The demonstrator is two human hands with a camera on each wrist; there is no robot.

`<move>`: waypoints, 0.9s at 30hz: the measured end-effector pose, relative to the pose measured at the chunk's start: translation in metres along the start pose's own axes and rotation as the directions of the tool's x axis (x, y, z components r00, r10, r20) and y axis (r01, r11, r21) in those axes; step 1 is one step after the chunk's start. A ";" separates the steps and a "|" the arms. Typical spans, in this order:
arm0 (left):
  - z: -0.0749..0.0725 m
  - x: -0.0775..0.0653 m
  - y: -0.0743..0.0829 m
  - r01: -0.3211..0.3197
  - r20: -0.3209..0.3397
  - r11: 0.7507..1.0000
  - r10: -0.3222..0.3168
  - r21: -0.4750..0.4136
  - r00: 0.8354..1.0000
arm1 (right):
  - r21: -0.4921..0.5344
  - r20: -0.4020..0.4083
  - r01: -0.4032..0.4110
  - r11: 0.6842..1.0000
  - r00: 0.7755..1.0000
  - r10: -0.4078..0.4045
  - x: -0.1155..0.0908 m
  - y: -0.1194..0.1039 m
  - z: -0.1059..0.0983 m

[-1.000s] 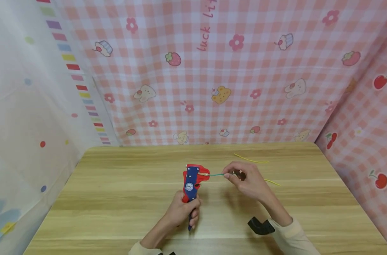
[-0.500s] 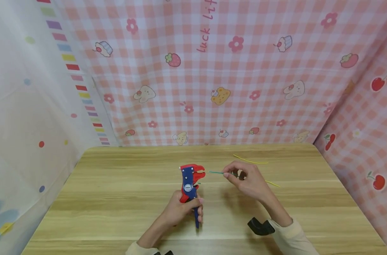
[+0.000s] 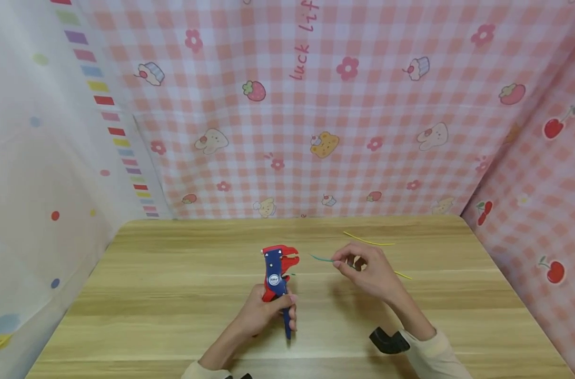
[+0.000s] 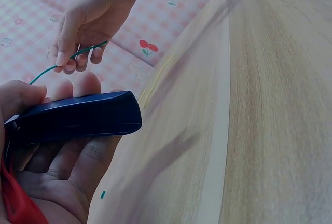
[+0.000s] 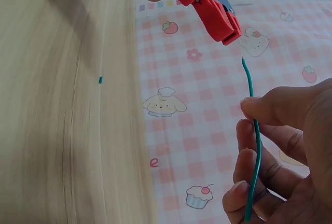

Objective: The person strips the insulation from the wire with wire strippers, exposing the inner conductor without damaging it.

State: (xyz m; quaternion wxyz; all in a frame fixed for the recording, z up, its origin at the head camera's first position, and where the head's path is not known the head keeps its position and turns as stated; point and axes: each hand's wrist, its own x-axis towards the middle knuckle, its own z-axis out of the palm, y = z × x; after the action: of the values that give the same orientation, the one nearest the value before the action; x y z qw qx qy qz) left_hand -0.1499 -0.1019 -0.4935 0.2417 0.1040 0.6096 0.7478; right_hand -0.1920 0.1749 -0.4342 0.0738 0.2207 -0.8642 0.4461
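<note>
Fingers of the left hand (image 3: 264,310) wrap the stripper (image 3: 276,268) handles, while the right hand (image 3: 370,271) pinches the green wire (image 3: 321,259), its tip aimed at the tool's red head.

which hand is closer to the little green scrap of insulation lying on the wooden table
Left. The left hand, gripping the red and blue wire stripper, sits just below the small green insulation scrap. The right hand, pinching the thin green wire, is farther off to its right.
</note>
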 end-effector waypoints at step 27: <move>-0.019 -0.006 -0.002 0.012 -0.089 1.000 -0.012 -0.006 0.996 | -0.013 0.020 -0.092 0.996 0.996 0.092 -0.014 0.027 -0.005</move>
State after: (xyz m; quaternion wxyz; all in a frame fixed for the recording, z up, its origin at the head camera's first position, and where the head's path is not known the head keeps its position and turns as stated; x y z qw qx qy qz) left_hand -0.1527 -0.1214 -0.4994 0.2192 0.0663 0.6184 0.7517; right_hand -0.1919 0.1972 -0.4556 0.0455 0.1848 -0.8770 0.4413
